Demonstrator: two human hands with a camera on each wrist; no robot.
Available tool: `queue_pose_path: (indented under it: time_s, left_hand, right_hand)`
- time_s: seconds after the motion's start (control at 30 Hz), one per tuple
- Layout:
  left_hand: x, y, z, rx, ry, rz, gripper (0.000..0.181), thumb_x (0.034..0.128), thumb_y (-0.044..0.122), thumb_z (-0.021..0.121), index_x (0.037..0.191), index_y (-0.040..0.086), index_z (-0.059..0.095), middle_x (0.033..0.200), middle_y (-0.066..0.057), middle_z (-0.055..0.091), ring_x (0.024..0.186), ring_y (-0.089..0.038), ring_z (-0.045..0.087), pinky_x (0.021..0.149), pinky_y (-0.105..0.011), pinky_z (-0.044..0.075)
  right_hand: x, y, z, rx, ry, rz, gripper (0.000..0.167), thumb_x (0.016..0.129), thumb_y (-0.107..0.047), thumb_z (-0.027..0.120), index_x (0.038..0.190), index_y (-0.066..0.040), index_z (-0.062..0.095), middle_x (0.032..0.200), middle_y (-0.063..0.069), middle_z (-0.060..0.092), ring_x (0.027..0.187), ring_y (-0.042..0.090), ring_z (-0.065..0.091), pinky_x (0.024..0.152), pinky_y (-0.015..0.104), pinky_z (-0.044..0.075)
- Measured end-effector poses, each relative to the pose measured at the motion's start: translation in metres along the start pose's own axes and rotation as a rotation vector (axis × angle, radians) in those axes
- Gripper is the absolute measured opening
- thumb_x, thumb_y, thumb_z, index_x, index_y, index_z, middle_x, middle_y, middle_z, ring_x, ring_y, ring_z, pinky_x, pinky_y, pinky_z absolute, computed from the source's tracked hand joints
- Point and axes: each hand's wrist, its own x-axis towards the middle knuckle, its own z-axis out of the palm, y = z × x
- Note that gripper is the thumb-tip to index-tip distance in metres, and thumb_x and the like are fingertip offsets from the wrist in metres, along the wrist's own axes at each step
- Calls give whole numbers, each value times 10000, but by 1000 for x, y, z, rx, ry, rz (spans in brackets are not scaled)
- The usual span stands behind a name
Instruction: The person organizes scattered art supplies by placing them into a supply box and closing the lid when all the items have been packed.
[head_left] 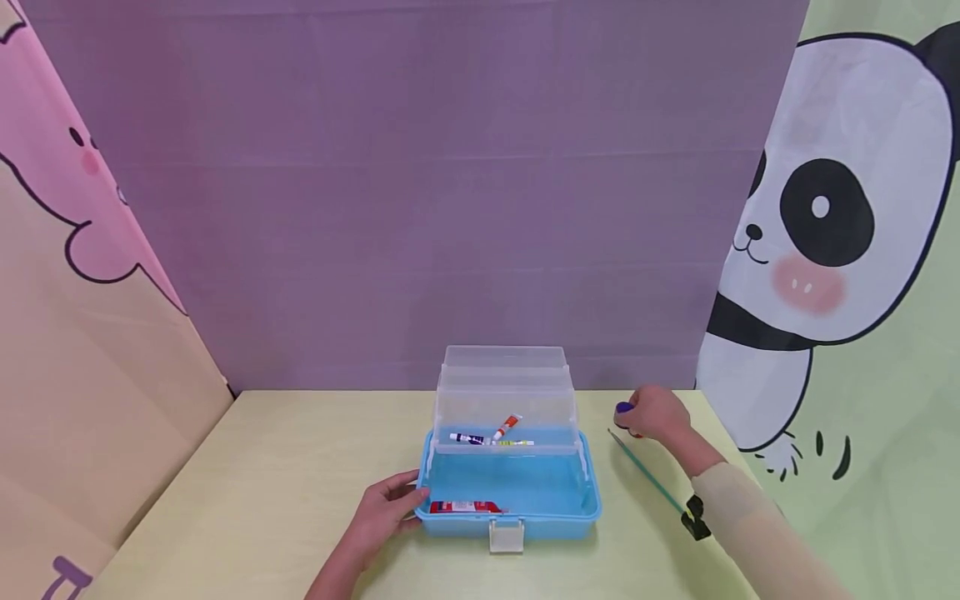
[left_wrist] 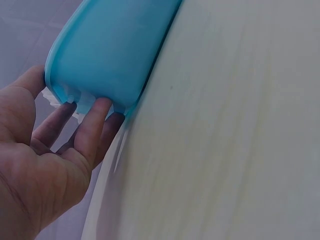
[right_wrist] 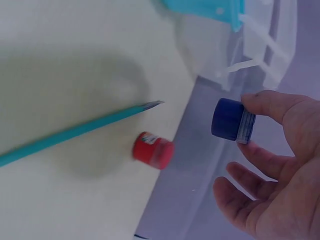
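My left hand (head_left: 378, 512) holds the left end of a blue plastic box (head_left: 457, 527); the thumb is at its rim and the fingers lie against the outer wall. The box's clear lid (head_left: 504, 379) stands raised at the back. A red tube (head_left: 465, 507) lies inside along the front wall. Over the far side of the table, my right hand (head_left: 660, 412) pinches a small blue paint jar (right_wrist: 227, 120) between thumb and forefinger, the other fingers loosely bent. Below that jar a red paint jar (right_wrist: 152, 150) rests on the table.
A teal paintbrush (head_left: 648, 473) lies right of the box, tip pointing away. An orange tube (head_left: 507, 427), a dark purple tube (head_left: 468, 438) and a yellow tube (head_left: 516, 443) sit at the box's back by the clear tray. A black object (head_left: 696, 518) shows beside the right forearm.
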Motion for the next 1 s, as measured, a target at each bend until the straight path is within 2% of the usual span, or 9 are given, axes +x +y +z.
queue_pose_path:
  time_s: [0.27, 0.43, 0.53, 0.67, 0.8, 1.0]
  left_hand:
    - [-2, 1, 1, 1, 9, 4, 532, 906, 197, 708, 1348, -41, 530, 1154, -189, 603, 939, -260, 648, 759, -458, 566]
    - [-1, 0, 1, 13, 11, 3, 525, 911, 198, 702, 1348, -38, 531, 1151, -185, 599, 933, -260, 648, 755, -456, 568]
    - [-2, 1, 1, 17, 9, 4, 534, 904, 211, 711, 1342, -38, 536, 1152, -189, 598, 931, -261, 647, 755, -452, 569]
    - [-3, 0, 2, 11, 7, 11, 531, 899, 210, 717, 1332, -44, 543, 1163, -199, 603, 937, -266, 650, 755, -456, 568]
    - [-3, -1, 2, 11, 3, 11, 530, 907, 209, 707, 1340, -44, 535, 1171, -199, 602, 944, -269, 650, 756, -461, 567]
    - [-4, -1, 2, 10, 6, 7, 525, 915, 201, 698, 1351, -38, 528, 1185, -199, 596, 950, -272, 651, 753, -463, 567]
  right_hand:
    - [-4, -34, -14, 16, 10, -35, 260, 803, -284, 747, 700, -78, 629, 602, 21, 547, 494, 179, 521, 432, 258, 383]
    - [-3, -49, -21, 23, 28, -91, 305, 804, -270, 757, 626, -107, 570, 554, -14, 448, 452, 161, 456, 410, 243, 343]
    - [-2, -58, -24, 8, 44, -125, 386, 805, -262, 749, 566, -128, 477, 518, -32, 361, 444, 143, 372, 411, 240, 287]
    - [-3, -72, -29, 11, 45, -140, 403, 803, -264, 753, 555, -131, 465, 516, -24, 353, 454, 150, 350, 407, 240, 294]
    - [-2, -84, -30, 9, 36, -149, 367, 801, -283, 757, 573, -124, 519, 526, -21, 387, 473, 160, 389, 413, 245, 313]
    - [5, -93, -29, 10, 9, -174, 359, 814, -279, 743, 585, -122, 516, 534, -32, 374, 484, 150, 388, 437, 262, 299]
